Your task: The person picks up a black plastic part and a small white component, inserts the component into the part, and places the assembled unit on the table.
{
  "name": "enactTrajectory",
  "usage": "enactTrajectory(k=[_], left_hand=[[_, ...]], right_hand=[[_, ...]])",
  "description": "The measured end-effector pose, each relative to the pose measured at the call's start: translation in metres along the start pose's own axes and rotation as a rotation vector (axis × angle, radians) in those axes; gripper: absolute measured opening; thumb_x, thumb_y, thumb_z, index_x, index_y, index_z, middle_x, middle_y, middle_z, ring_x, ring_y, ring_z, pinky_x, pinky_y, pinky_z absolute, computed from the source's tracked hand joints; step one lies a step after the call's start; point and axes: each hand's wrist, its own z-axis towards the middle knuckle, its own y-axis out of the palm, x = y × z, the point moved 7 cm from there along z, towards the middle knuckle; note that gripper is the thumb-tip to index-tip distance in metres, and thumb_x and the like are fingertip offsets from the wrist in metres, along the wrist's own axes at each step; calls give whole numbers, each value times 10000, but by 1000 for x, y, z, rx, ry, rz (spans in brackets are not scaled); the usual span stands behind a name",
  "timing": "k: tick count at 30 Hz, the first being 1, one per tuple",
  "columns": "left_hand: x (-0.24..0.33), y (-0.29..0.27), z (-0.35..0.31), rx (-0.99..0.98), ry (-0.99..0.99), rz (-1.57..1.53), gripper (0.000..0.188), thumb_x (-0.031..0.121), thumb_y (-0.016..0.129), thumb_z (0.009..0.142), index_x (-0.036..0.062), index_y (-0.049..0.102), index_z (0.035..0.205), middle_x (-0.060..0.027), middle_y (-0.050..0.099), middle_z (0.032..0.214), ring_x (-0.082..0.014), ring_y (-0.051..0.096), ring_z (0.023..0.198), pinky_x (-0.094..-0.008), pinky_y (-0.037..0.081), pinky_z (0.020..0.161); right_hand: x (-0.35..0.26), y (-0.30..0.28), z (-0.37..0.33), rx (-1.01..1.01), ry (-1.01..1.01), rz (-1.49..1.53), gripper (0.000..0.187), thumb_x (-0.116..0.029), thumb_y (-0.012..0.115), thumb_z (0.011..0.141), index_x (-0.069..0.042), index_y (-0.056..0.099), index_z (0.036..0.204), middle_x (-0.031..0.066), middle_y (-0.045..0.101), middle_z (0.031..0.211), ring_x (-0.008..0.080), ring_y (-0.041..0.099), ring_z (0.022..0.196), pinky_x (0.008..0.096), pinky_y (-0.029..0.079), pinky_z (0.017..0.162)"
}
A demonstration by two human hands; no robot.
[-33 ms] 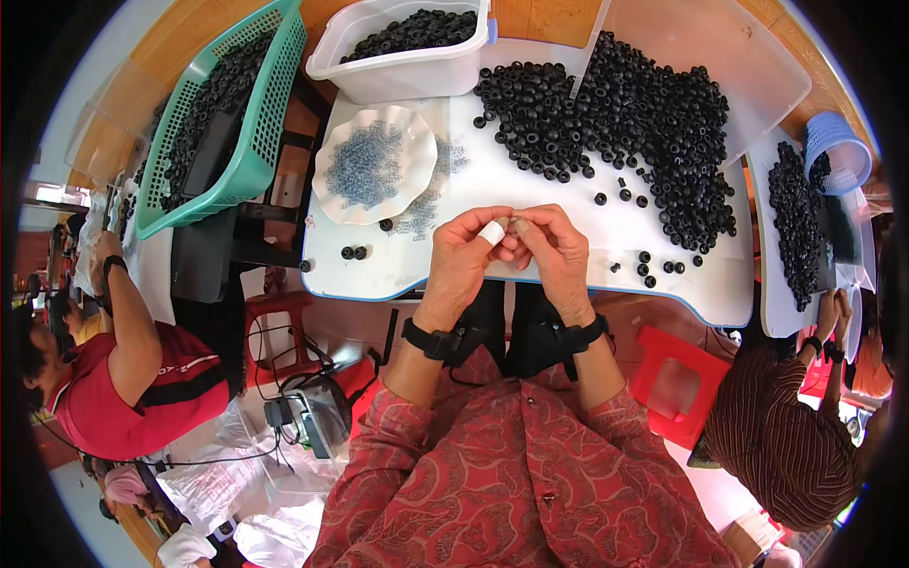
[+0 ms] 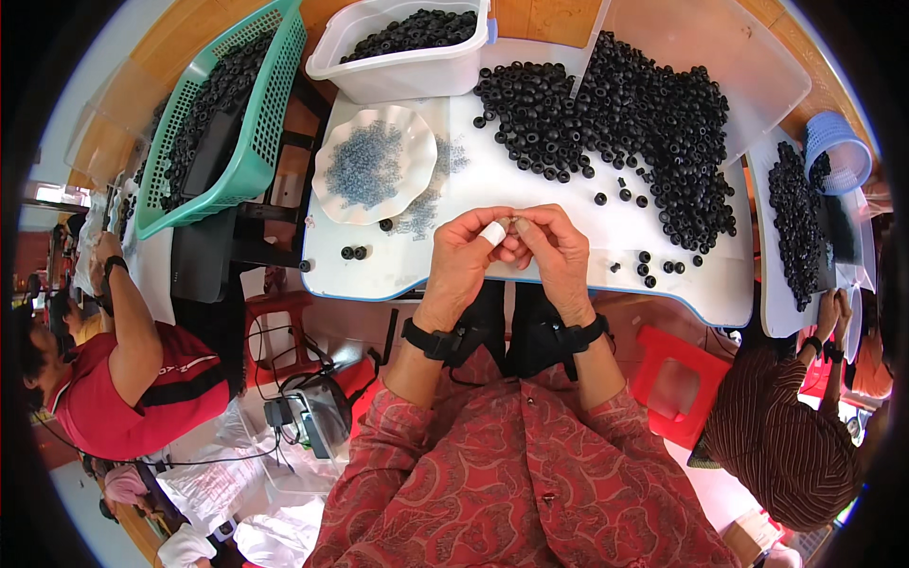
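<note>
My left hand (image 2: 464, 254) and my right hand (image 2: 554, 248) meet over the front edge of the white table (image 2: 473, 194). Their thumbs and forefingers are pinched together on something too small to make out. A white wrap (image 2: 492, 233) covers my left thumb. Left of my hands is a white wavy-rimmed plate (image 2: 417, 189) with many small grey-blue translucent pieces (image 2: 365, 163); more such pieces lie beside it. A large heap of round black pieces with holes (image 2: 653, 123) spreads over the table's right half. Several loose black pieces (image 2: 647, 269) lie near the right front edge.
A white tub (image 2: 407, 80) of black pieces stands at the back, with a green basket (image 2: 270, 104) to its left. A clear bin (image 2: 701, 57) lies tipped behind the heap. Co-workers sit at left (image 2: 142, 388) and right (image 2: 786, 435). A red stool (image 2: 653, 369) stands beside me.
</note>
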Motion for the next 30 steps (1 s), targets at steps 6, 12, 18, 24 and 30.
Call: enactTrajectory(k=[6,12,18,24,30], left_hand=[[-3,-3,1,21,-23,19,163,29,596,972,-48,672,1094,-74,685,834,-114,638,682,-229,545,616],[-5,-3,2,54,-13,116,144,60,617,968,-44,675,1049,-62,679,810,-101,626,648,-216,523,551],[-3,-1,3,123,-71,252,179,138,642,970,-38,657,997,-44,655,751,-85,586,569,-219,482,479],[1,11,-1,83,-75,480,224,183,590,998,-24,626,922,-41,628,695,-80,564,536,-229,449,429],[3,10,-4,69,-70,563,206,165,586,989,-28,629,936,-40,627,678,-87,567,525,-234,461,438]], right_hand=[[1,0,0,-3,-16,-2,121,-54,605,982,0,673,1066,33,627,977,78,630,704,212,501,557],[0,-1,0,-17,1,27,102,-58,624,975,5,659,1047,33,642,908,73,616,681,209,497,553],[6,-3,0,-16,34,80,87,-72,641,972,-9,646,1032,21,653,819,61,599,661,197,485,547],[13,-8,0,-15,74,155,111,-95,611,991,-13,628,1065,14,646,816,51,584,666,194,481,564],[9,-5,-2,-8,37,95,110,-98,581,1006,-17,612,1073,24,630,800,53,572,649,194,471,561]])
